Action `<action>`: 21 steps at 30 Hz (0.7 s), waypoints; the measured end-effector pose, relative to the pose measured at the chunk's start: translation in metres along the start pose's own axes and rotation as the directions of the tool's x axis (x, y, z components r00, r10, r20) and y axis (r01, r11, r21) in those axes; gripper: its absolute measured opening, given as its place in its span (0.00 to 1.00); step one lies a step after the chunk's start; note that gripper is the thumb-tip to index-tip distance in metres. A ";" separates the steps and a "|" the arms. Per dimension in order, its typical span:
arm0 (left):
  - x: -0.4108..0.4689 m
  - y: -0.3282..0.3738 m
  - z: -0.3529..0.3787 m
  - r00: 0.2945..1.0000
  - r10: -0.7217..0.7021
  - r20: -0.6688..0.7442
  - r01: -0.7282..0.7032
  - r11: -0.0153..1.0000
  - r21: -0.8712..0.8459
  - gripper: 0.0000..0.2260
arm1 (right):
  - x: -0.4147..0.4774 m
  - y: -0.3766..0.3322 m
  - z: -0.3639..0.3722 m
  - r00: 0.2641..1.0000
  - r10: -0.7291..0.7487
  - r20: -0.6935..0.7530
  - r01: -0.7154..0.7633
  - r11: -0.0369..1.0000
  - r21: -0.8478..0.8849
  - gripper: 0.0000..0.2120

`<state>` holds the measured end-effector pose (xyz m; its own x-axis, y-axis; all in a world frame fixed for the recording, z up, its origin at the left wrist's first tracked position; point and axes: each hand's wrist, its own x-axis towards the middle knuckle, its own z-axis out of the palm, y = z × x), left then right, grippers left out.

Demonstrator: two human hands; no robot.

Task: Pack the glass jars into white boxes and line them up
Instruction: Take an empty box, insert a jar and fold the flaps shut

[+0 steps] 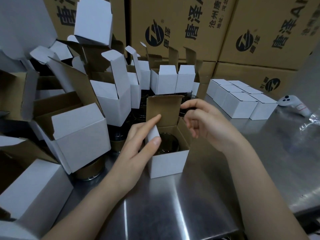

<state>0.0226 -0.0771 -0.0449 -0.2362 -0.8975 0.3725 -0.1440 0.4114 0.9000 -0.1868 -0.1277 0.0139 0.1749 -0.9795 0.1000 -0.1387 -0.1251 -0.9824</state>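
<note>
Steel table (199, 196) bears white box (168, 163) holding jar (168, 144); left hand (136, 149) pinches its flap (153, 134), right hand (207, 125) relaxed beside.

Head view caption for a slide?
Left hand pinches a side flap of the box holding a jar; right hand at its raised lid.

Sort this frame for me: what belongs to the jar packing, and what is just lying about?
Job: open white box with glass jar inside; empty boxes; closed boxes lined up on the right.
Lying about: white controller; clear plastic; brown cartons behind.
</note>
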 end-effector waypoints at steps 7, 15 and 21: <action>0.002 0.001 0.000 1.000 -0.004 -0.016 0.003 0.998 -0.065 0.19 | -0.003 0.012 0.000 0.967 0.071 0.243 -0.048 0.994 -0.099 0.14; 0.005 -0.002 0.000 0.995 -0.005 -0.098 -0.012 0.984 -0.176 0.25 | -0.003 0.016 0.005 0.971 0.038 0.235 -0.001 0.988 -0.155 0.17; 0.005 0.002 -0.001 0.998 0.031 -0.058 -0.039 0.989 -0.139 0.24 | -0.004 0.014 0.009 0.975 -0.002 0.223 0.036 0.989 -0.147 0.16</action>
<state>0.0219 -0.0806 -0.0414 -0.1841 -0.8922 0.4125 0.0006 0.4196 0.9077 -0.1810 -0.1238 -0.0014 0.3881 -0.9194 0.0644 -0.2738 -0.1817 -0.9445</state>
